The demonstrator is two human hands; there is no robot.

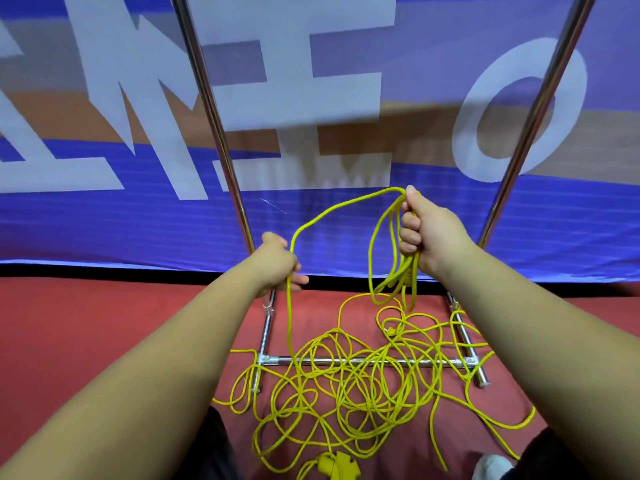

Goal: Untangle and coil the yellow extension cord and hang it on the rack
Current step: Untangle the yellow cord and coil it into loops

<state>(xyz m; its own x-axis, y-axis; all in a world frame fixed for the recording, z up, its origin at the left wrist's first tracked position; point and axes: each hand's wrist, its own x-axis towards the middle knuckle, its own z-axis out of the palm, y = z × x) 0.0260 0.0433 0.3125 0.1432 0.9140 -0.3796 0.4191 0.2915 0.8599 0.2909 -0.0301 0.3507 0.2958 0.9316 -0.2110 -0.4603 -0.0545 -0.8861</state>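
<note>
Yellow extension cord point(377, 362) mostly tangled on the red floor point(104, 323) across the base of the chrome tube rack point(207, 98); early coiling, I'd say: right hand point(426, 233) grip holds a few loops, left hand point(277, 265) grip closed round the feed strand, next loop needs slack teased free.

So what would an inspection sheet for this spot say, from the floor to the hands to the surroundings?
Surface: red floor.
Job's things: yellow extension cord, mostly a tangled heap lying across the base of the rack.
Clutter: nothing seen.
Hands: left hand grips one strand; right hand grips a few gathered loops.
Cables: only the yellow cord; its socket block lies at the bottom edge.
Surroundings: blue banner behind the rack; white shoe at lower right.
</note>
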